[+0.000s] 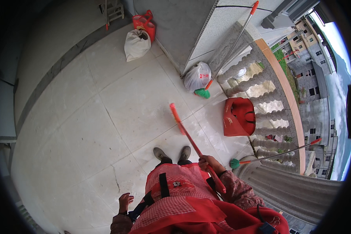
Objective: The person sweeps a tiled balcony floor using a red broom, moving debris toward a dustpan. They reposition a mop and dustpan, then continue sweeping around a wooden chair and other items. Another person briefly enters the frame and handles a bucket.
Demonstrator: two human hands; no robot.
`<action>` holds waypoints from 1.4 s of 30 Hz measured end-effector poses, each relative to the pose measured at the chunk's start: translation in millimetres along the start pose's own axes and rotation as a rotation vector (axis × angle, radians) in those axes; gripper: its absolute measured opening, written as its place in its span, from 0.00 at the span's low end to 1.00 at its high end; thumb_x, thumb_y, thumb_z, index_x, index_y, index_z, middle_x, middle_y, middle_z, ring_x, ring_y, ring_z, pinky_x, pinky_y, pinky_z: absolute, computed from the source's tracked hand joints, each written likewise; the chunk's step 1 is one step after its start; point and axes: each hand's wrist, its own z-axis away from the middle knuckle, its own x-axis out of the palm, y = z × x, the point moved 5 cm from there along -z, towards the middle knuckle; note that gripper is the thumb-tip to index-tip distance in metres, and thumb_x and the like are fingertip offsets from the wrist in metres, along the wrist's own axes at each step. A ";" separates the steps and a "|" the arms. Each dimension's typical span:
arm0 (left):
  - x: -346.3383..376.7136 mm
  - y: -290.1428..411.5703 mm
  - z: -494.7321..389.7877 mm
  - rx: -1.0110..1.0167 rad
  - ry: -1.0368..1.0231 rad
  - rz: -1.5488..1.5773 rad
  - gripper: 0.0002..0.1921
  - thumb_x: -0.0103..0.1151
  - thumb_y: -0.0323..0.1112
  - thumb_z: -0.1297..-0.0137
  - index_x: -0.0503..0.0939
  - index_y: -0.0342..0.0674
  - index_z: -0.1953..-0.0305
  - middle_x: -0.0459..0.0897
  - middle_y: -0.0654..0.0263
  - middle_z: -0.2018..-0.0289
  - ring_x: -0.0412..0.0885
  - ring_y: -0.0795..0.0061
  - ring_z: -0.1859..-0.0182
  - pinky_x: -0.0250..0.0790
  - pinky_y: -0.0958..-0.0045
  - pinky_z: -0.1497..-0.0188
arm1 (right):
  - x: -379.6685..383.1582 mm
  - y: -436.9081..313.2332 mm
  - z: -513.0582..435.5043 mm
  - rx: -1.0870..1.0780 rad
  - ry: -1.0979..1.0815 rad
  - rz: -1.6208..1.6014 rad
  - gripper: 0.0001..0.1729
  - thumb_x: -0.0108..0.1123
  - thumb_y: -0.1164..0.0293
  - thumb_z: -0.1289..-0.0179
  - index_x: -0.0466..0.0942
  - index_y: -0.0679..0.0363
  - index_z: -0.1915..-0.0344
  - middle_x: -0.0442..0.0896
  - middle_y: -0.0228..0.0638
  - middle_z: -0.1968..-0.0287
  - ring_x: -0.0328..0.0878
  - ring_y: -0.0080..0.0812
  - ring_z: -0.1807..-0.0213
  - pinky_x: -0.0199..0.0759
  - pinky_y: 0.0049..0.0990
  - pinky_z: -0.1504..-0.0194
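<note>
My right hand (207,163) grips the red handle of a broom (190,139) in front of my apron. Its rear end reaches back along my right forearm. The broom's red far end is blurred and lies over the tiles ahead of my shoes (185,152); whether it touches the floor I cannot tell. Low on the left, beside the red checked apron (175,175), my left hand (125,201) hangs with its fingers loosely bent and nothing visible in them.
Right of me, a red bag (237,117) stands by the stone balusters (270,115). One green-bristled broom (229,46) leans near a white plastic bag (197,76), another (278,152) against the railing. Ahead are a white sack (137,45) and a red watering can (149,25).
</note>
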 end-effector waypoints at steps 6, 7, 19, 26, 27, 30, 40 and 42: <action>-10.8 -20.4 11.7 0.010 0.008 -0.003 0.16 0.49 0.39 0.35 0.71 0.37 0.51 0.81 0.56 0.65 0.80 0.65 0.61 0.74 0.65 0.59 | -145.5 -50.7 10.5 -0.185 0.276 -0.379 0.09 0.45 0.74 0.39 0.60 0.55 0.76 0.62 0.24 0.85 0.62 0.19 0.86 0.58 0.19 0.82; -15.8 -26.7 20.3 0.007 0.033 0.006 0.16 0.49 0.38 0.36 0.71 0.37 0.51 0.80 0.56 0.64 0.80 0.66 0.61 0.74 0.65 0.59 | -162.1 -57.4 -3.9 -0.261 0.295 -0.406 0.09 0.46 0.78 0.45 0.60 0.55 0.78 0.64 0.25 0.84 0.63 0.22 0.86 0.61 0.22 0.81; -21.0 -77.1 103.5 -0.058 0.086 -0.298 0.18 0.48 0.39 0.37 0.71 0.35 0.50 0.79 0.56 0.63 0.79 0.65 0.61 0.72 0.66 0.57 | 50.3 128.6 -134.4 0.066 -0.155 -0.053 0.10 0.43 0.70 0.38 0.61 0.59 0.77 0.65 0.30 0.85 0.63 0.27 0.86 0.63 0.26 0.81; -31.7 -126.6 112.2 0.139 0.169 0.018 0.16 0.48 0.40 0.34 0.71 0.35 0.51 0.81 0.54 0.65 0.81 0.64 0.61 0.74 0.67 0.60 | 21.0 100.2 -31.3 0.202 -0.513 0.087 0.14 0.42 0.67 0.31 0.61 0.56 0.76 0.60 0.18 0.83 0.52 0.10 0.90 0.49 0.13 0.88; -32.6 -145.1 113.3 0.095 0.187 0.039 0.16 0.48 0.40 0.34 0.71 0.35 0.51 0.81 0.54 0.65 0.81 0.64 0.61 0.74 0.67 0.60 | 5.6 92.2 -23.1 0.083 -0.358 0.145 0.14 0.42 0.66 0.31 0.61 0.56 0.76 0.59 0.18 0.83 0.52 0.10 0.90 0.50 0.13 0.88; -26.8 -195.6 116.5 -0.041 0.214 0.119 0.16 0.49 0.39 0.35 0.71 0.34 0.52 0.81 0.52 0.65 0.81 0.62 0.62 0.75 0.65 0.62 | -34.7 68.7 -3.8 -0.001 -0.140 0.041 0.14 0.44 0.65 0.32 0.59 0.53 0.76 0.60 0.20 0.83 0.53 0.12 0.88 0.52 0.14 0.86; -27.3 -177.7 135.2 0.089 0.199 0.133 0.16 0.50 0.40 0.34 0.72 0.34 0.52 0.81 0.54 0.66 0.81 0.65 0.63 0.75 0.68 0.62 | 6.4 141.0 -149.8 0.030 0.112 0.191 0.06 0.41 0.77 0.41 0.63 0.59 0.75 0.66 0.34 0.81 0.66 0.34 0.77 0.63 0.31 0.74; -45.5 -178.2 139.5 0.034 0.261 0.186 0.16 0.49 0.39 0.34 0.72 0.34 0.53 0.81 0.54 0.66 0.82 0.65 0.64 0.75 0.67 0.62 | 64.4 204.6 -186.3 0.086 -0.086 0.251 0.05 0.42 0.76 0.40 0.62 0.58 0.74 0.66 0.33 0.80 0.66 0.30 0.78 0.65 0.28 0.73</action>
